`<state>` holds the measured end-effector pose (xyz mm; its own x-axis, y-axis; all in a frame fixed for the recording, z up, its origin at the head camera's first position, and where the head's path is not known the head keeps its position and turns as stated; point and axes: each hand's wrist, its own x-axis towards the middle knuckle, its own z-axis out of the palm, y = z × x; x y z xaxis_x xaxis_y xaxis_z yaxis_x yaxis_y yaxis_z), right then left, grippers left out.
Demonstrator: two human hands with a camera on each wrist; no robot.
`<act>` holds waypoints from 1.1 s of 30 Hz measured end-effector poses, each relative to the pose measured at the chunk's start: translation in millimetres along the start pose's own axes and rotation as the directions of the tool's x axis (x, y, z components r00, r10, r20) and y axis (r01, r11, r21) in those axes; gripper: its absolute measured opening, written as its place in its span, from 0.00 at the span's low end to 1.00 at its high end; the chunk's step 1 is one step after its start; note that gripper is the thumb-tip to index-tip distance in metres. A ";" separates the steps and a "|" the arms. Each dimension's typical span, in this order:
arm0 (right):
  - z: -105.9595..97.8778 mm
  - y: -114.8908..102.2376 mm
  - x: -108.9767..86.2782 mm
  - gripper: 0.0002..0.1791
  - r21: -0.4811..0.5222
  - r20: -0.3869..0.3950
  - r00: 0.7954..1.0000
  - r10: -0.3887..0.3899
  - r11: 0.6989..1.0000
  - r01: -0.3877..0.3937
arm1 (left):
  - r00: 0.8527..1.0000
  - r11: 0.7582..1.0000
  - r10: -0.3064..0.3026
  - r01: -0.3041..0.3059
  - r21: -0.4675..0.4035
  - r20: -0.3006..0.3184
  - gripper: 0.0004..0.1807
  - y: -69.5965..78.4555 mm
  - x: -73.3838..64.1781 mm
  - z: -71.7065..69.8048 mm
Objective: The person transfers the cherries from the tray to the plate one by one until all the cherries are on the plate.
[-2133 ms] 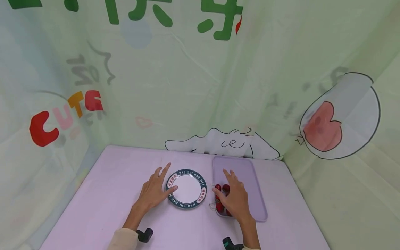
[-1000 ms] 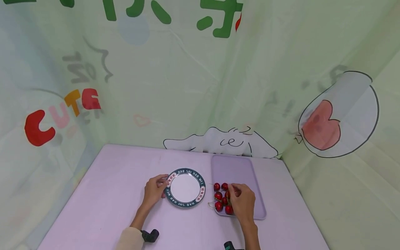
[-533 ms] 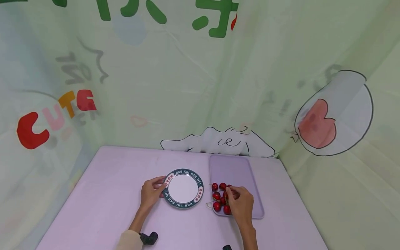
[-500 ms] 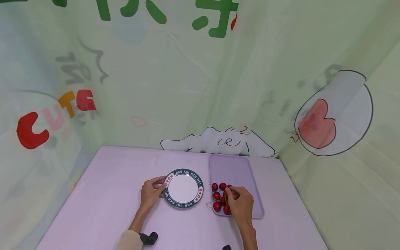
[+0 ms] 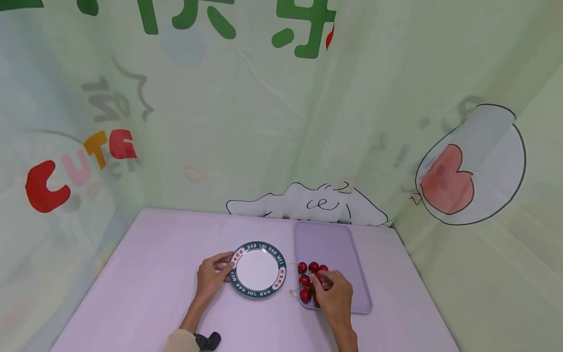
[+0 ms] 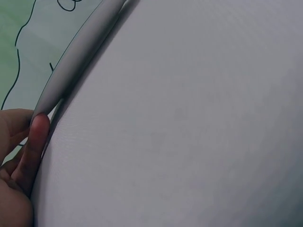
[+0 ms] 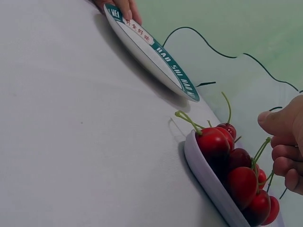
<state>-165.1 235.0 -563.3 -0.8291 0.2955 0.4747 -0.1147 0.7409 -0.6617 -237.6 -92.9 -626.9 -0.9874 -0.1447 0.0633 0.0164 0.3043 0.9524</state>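
A round plate [image 5: 257,295] with a dark green lettered rim lies left of the tray. My left hand [image 5: 210,276] pinches its left edge, thumb on the rim and fingers below; the left wrist view catches this plate [image 6: 80,61] side-on. Several red cherries [image 5: 304,280] with green stems fill the near left part of a shallow purple tray [image 5: 327,240]. Over them is my right hand [image 5: 337,296], fingers bent and thumb towards the index finger, covering some cherries. In the right wrist view a stem reaches up close to this hand [image 7: 289,144]; I cannot tell whether it is held.
The pale pink table [image 5: 176,239] carries both plate and tray. A printed light green curtain [image 5: 264,122] rises right behind its far edge and along the sides. A few cherry stems [image 7: 187,118] stick out over the tray's left wall.
Both hands came down from hovering, the left taking hold of the plate's edge. Over the last half second my right hand shifted slightly left and nearer over the cherries.
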 end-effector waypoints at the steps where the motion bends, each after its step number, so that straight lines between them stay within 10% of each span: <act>1: 1.3 1.9 -0.5 0.09 -0.006 0.007 1.000 0.001 1.000 -0.001 | 1.000 1.000 0.000 0.000 -0.001 0.000 0.20 -0.3 -0.2 0.1; 33: 2.4 5.6 -1.9 0.05 -0.047 -0.066 0.994 0.092 0.994 -0.096 | 1.000 1.000 0.021 -0.021 0.006 -0.019 0.20 -2.6 0.0 1.1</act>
<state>-165.5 237.1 -569.2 -0.7980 0.4020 0.4489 -0.0094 0.7366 -0.6763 -237.8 -92.6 -629.7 -0.9837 -0.1566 0.0888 0.0359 0.3126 0.9492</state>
